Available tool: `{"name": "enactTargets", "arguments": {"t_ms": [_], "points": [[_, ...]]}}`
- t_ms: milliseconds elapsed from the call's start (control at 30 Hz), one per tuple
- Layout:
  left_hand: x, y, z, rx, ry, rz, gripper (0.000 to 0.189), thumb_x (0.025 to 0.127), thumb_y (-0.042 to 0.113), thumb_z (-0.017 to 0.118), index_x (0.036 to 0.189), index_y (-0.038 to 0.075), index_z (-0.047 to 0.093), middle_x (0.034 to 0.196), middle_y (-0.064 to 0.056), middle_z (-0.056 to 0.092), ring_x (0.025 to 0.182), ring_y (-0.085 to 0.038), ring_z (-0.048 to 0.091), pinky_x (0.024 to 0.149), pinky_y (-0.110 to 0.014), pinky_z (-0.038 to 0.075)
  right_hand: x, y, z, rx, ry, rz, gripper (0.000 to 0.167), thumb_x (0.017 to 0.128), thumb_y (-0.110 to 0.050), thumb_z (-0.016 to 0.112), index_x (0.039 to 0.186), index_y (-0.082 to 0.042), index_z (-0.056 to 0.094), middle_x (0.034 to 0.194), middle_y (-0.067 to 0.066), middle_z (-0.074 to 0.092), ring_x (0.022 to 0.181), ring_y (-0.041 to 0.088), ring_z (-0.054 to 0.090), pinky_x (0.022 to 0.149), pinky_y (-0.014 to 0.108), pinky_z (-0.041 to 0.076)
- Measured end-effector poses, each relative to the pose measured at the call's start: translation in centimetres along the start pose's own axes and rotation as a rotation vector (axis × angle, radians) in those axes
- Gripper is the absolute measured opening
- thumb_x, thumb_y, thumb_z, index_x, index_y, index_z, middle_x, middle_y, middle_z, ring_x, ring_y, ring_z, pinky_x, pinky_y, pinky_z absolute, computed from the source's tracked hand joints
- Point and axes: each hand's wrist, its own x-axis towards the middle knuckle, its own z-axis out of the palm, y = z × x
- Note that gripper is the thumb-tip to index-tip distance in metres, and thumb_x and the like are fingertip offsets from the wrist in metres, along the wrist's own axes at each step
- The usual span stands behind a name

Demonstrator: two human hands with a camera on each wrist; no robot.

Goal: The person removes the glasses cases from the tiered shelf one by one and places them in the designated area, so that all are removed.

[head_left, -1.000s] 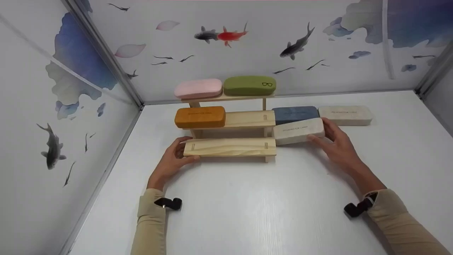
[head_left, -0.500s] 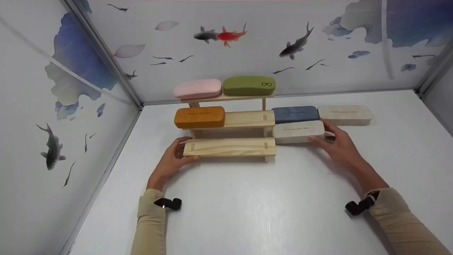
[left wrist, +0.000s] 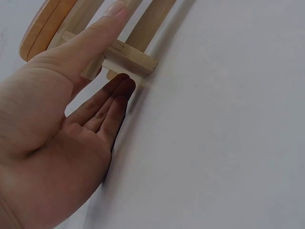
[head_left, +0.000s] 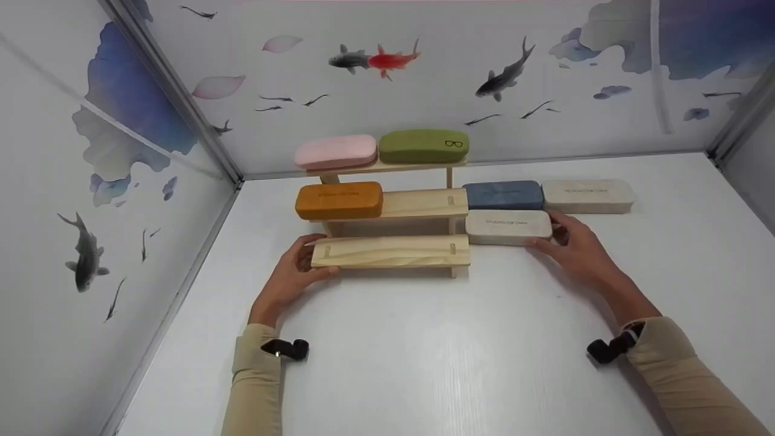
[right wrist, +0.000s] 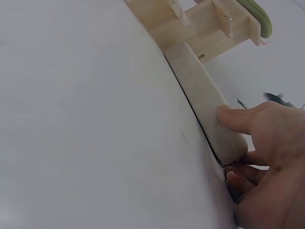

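Head: blue case (head_left: 504, 195) behind nearer white case (head_left: 508, 227)

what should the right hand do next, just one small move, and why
Probably loosen the right hand from the cream, rounded rectangular case it grips: the case appears to lie flat on the white table, close beside the three-tier wooden rack.

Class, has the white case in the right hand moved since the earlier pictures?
Yes: judged against the blue case, the held white case has levelled, its right end coming down in the picture.
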Motion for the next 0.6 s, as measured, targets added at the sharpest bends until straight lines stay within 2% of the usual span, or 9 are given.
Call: {"name": "enactTargets", "arguments": {"t_ms": [233, 400, 600], "points": [[-0.1, 0.36, 0.0, 0.001, 0.006, -0.001, 0.082, 0.086, 0.037, 0.094, 0.155, 0.032, 0.05, 0.151, -0.004, 0.061, 0.138, -0.023, 0.062, 0.115, -0.041, 0.05, 0.39, -0.23, 0.31, 0.026, 0.019, -0.003, 0.083, 0.105, -0.048, 0.071, 0.17, -0.014, 0.034, 0.144, 0.019, 0.057, 0.12, 0.031, 0.053, 0.098, 0.037, 0.04], [-0.07, 0.26, 0.07, 0.0, 0.004, -0.005, 0.082, 0.087, 0.037, 0.094, 0.156, 0.032, 0.05, 0.15, -0.005, 0.061, 0.136, -0.023, 0.062, 0.112, -0.037, 0.051, 0.47, -0.11, 0.33, 0.031, 0.007, 0.002, 0.082, 0.105, -0.047, 0.071, 0.17, -0.013, 0.034, 0.152, 0.02, 0.052, 0.124, 0.033, 0.053, 0.101, 0.041, 0.041], [-0.06, 0.17, 0.1, -0.001, -0.002, -0.003, 0.081, 0.088, 0.036, 0.093, 0.156, 0.032, 0.049, 0.15, -0.005, 0.062, 0.135, -0.023, 0.063, 0.108, -0.03, 0.053, 0.3, -0.09, 0.33, 0.047, 0.018, 0.023, 0.083, 0.105, -0.048, 0.071, 0.17, -0.015, 0.033, 0.154, 0.02, 0.051, 0.127, 0.034, 0.053, 0.104, 0.047, 0.04]]}}
